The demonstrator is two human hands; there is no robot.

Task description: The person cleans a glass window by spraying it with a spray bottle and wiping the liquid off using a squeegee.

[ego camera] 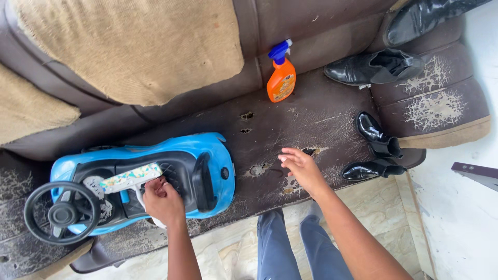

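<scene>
Grey trouser legs (295,249) stand below. Left hand (163,199) is closed around a patterned cloth (129,178) on the blue toy car (207,155), the cloth's length running toward the steering wheel (59,212). Right hand (303,168) hovers open and empty right of the car, with the orange spray bottle (281,78) beyond its fingertips.

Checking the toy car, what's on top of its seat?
A patterned cloth lies on the blue toy car, gripped by the left hand; the seat beneath them is hidden.
</scene>
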